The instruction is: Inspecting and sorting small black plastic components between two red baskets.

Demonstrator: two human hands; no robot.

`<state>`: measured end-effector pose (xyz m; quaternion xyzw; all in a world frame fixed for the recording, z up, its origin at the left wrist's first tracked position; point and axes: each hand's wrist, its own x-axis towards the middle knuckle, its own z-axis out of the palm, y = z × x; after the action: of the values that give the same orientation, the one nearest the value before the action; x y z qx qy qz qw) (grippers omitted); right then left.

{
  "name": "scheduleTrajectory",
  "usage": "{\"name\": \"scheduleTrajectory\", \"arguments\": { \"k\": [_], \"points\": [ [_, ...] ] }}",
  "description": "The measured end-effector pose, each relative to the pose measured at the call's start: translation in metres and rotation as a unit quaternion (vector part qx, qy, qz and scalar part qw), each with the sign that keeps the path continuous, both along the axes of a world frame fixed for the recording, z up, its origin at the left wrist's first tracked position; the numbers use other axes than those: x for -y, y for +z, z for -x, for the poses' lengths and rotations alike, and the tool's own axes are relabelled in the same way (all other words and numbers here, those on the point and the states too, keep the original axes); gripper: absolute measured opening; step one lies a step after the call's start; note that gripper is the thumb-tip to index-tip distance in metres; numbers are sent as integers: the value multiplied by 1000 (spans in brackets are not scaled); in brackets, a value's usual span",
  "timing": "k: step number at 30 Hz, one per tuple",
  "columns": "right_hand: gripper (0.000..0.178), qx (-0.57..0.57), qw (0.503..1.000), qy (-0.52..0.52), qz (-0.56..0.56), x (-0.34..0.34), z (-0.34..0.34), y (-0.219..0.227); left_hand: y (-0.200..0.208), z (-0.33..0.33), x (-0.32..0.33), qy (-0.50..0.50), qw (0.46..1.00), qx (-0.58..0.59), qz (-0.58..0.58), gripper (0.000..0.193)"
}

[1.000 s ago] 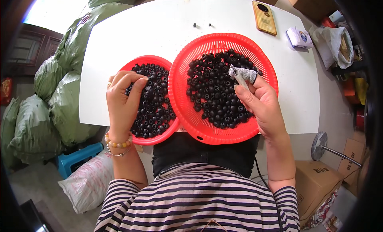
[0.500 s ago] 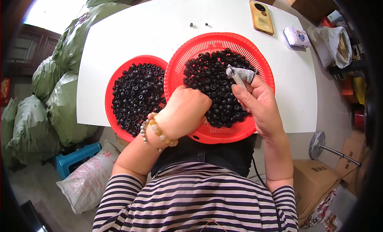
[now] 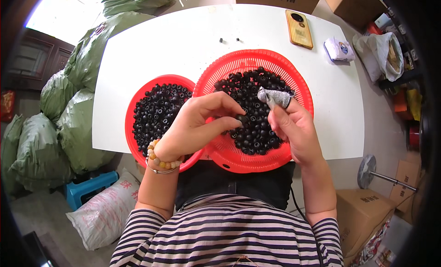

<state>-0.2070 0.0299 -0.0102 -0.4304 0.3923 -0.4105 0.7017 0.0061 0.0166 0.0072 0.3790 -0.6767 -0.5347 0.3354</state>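
Over the red slotted basket [image 3: 209, 90], my left hand [image 3: 197, 122] pinches a small black round piece [image 3: 241, 119] between thumb and forefinger. Many like it, black ring-like pieces with a hole [image 3: 262, 129], fill the basket below. My right hand [image 3: 296, 129] is closed above the basket's right side, its forefinger wrapped in a grey cloth finger cover [image 3: 279, 98]. Between that finger and the thumb is a small pale, silvery tool [image 3: 271, 103], mostly hidden; its kind cannot be made out. Left of the basket, a smaller red basin [image 3: 130, 124] holds more black pieces [image 3: 158, 108].
On the white table [image 3: 161, 42] lie two tiny black bits [image 3: 221, 40], a yellow phone [image 3: 299, 30] and a white-purple packet [image 3: 339, 50]. Green sacks [image 3: 41, 143] are piled at left, near a blue stool [image 3: 89, 190]. A cardboard box [image 3: 363, 216] stands at right.
My left hand has turned over from knuckles-up and drawn back slightly left, now showing the black piece in its pinch. The right hand stays near the same place. The whole view has shifted slightly.
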Motion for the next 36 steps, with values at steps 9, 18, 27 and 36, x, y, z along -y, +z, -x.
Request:
{"name": "scheduleTrajectory", "arguments": {
  "k": [9,18,27,36],
  "points": [
    [31,-22,993,68,96,-17,-15,15,-10,2,-10,61,966,-208,-144,20],
    [29,-30,993,61,91,-17,-19,12,-14,0,-11,54,966,-218,-128,14],
    [29,25,994,55,88,-16,-21,11,-21,2,-10,53,958,-242,-141,13],
    [29,36,997,20,69,-21,-26,5,-19,8,-11,97,969,-214,-76,11]
  ]
}}
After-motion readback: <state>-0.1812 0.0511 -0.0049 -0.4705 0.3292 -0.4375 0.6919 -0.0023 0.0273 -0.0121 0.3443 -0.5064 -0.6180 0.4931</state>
